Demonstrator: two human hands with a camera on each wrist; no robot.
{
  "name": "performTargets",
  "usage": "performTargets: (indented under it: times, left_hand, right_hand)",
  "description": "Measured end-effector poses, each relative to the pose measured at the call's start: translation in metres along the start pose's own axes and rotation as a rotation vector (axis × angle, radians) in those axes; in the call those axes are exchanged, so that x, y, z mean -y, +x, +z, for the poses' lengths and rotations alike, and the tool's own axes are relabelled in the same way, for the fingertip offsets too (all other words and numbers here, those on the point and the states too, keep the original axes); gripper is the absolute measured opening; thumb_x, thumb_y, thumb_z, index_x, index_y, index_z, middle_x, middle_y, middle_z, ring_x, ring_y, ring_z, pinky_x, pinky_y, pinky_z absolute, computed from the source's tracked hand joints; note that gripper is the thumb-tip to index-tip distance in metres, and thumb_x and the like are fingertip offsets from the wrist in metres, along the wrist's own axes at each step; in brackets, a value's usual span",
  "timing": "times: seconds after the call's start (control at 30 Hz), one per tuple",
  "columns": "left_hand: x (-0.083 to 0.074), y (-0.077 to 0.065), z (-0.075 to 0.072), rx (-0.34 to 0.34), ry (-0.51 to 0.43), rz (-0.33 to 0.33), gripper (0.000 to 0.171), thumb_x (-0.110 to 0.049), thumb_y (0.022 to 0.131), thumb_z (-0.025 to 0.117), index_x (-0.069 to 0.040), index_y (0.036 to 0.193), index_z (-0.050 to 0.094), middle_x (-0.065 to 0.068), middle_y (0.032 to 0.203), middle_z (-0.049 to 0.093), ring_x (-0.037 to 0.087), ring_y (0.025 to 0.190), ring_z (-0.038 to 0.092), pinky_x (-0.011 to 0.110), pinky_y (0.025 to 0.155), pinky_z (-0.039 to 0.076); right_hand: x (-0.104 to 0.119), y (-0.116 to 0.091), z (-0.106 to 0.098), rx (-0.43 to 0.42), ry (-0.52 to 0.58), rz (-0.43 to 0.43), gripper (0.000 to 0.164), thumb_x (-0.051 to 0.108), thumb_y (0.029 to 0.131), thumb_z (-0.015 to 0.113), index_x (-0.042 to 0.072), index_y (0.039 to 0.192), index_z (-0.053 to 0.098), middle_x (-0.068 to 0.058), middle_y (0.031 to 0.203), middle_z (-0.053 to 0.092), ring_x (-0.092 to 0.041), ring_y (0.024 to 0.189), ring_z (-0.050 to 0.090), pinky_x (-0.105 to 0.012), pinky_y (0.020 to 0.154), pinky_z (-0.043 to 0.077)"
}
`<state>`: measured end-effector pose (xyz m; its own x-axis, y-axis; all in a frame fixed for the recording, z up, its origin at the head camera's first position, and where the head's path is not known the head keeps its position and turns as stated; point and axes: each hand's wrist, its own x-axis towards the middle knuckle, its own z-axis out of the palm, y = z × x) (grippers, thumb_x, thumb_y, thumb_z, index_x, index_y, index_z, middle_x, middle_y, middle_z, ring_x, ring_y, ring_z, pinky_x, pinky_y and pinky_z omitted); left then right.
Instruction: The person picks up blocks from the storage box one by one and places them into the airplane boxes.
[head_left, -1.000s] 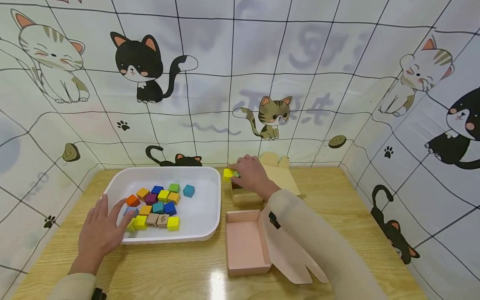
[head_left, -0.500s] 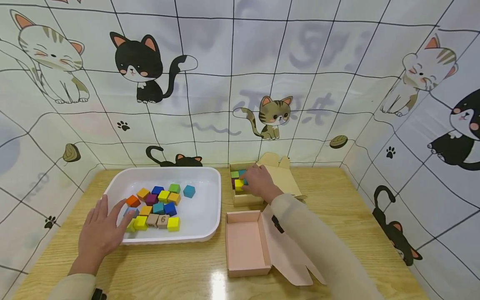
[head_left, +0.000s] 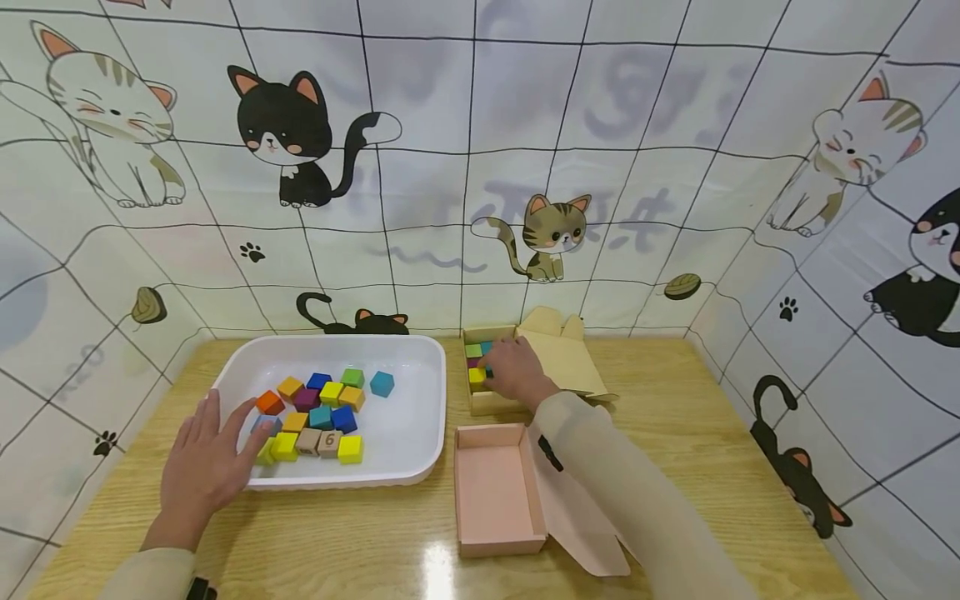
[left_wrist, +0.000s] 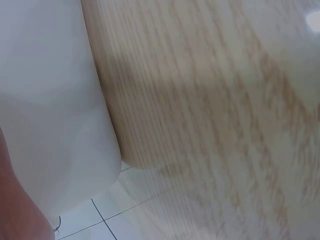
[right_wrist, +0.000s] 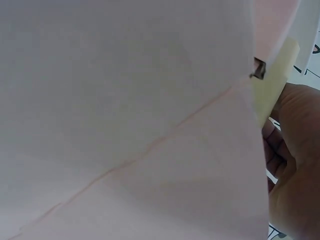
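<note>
My left hand [head_left: 206, 467] lies spread over the front left rim of a white tray [head_left: 408, 454], its fingertips beside the coloured wooden cubes [head_left: 306, 400] inside. A light blue cube [head_left: 267, 424] is partly hidden behind its thumb. At the back, my right hand [head_left: 517, 371] reaches into a small pale yellow cardboard box [head_left: 495, 404], fingertips right beside a yellow cube [head_left: 477, 380]. Green [head_left: 474, 351] and teal cubes also show there; the hand covers the box's right part. In the right wrist view, this hand [right_wrist: 297, 150] has bent fingers, their tips hidden.
A pink cardboard box [head_left: 495, 492] stands in front of the yellow one, its lid [head_left: 588, 533] folded out rightward beneath the right sleeve [head_left: 622, 492]. The yellow box's lid [head_left: 562, 358] lies open to the right. Behind the wooden table [head_left: 360, 533] hangs a cat-print cloth [head_left: 435, 183].
My right hand has lowered a yellow cube into the yellow box and shifted slightly down and right over it. The left hand has kept its place at the tray.
</note>
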<state>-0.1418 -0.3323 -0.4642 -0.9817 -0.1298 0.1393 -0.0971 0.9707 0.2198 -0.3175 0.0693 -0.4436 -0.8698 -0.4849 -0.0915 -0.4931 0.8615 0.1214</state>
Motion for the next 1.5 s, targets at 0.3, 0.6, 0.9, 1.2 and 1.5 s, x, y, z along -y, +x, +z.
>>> performTargets:
  times: [0.3,0.6,0.9,1.2,1.5]
  left_hand:
    - [0.000,0.000,-0.001,-0.008,0.002,0.012,0.067,-0.058,0.093,0.025,-0.010,0.140,0.031,0.031,0.149,0.002,0.047,0.137,-0.002,0.063,0.109,0.004]
    - [0.000,-0.001,0.001,-0.004,-0.002,0.001,0.068,-0.059,0.093,0.024,-0.011,0.141,0.030,0.030,0.149,0.001,0.047,0.137,-0.004,0.063,0.110,-0.001]
    - [-0.001,-0.002,-0.001,-0.011,-0.005,0.013,0.067,-0.057,0.093,0.024,-0.010,0.140,0.031,0.030,0.149,0.001,0.047,0.137,-0.003,0.063,0.109,0.003]
    - [0.001,-0.001,0.000,-0.002,-0.009,0.008,0.068,-0.058,0.093,0.024,-0.010,0.140,0.031,0.031,0.149,0.001,0.047,0.137,-0.004,0.063,0.110,0.001]
    - [0.001,0.000,0.003,0.011,-0.015,-0.009,0.070,-0.060,0.092,0.024,-0.010,0.141,0.031,0.029,0.150,-0.001,0.046,0.137,-0.006,0.062,0.110,-0.002]
  right_hand:
    - [0.001,0.005,0.005,-0.036,-0.002,0.012,0.028,0.045,0.079,0.067,0.030,0.103,0.070,0.005,0.107,0.064,-0.020,0.101,0.050,-0.041,0.093,0.039]
    - [0.003,0.004,0.005,-0.051,-0.034,0.001,0.028,0.042,0.080,0.067,0.033,0.107,0.069,0.007,0.108,0.064,-0.019,0.096,0.047,-0.037,0.084,0.038]
    - [0.003,-0.001,-0.011,-0.136,0.000,0.001,0.023,0.044,0.081,0.065,0.028,0.097,0.071,0.006,0.097,0.067,-0.021,0.100,0.054,-0.043,0.092,0.040]
    - [0.024,-0.010,-0.040,-0.223,0.038,-0.066,0.034,0.048,0.082,0.061,0.028,0.109,0.067,0.007,0.100,0.064,-0.018,0.095,0.050,-0.039,0.090,0.040]
    - [0.070,-0.018,-0.048,-0.209,0.049,-0.166,0.039,0.054,0.082,0.058,0.030,0.113,0.065,0.009,0.105,0.062,-0.015,0.100,0.050,-0.037,0.094,0.039]
